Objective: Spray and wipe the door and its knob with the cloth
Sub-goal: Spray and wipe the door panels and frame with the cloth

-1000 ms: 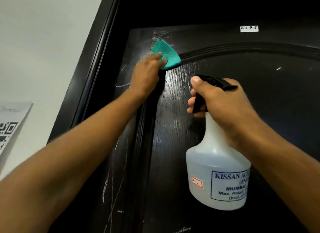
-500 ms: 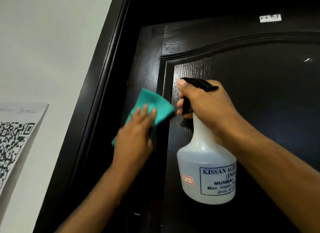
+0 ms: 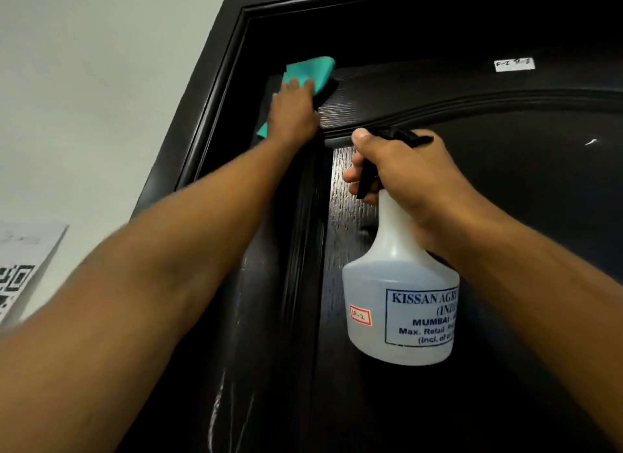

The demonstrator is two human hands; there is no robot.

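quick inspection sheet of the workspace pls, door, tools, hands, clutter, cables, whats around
surface: dark door, wood grain, wet streaks low on the left; knob not in view
job's things: teal cloth pressed flat near the door's top left corner; white spray bottle held upright in front of the panel
clutter: small white label stuck on the door's top
grippers: left hand presses the cloth with flat fingers; right hand has its grip round the bottle's neck and trigger
cables: nothing seen
surroundings: pale wall; paper with a QR code on it
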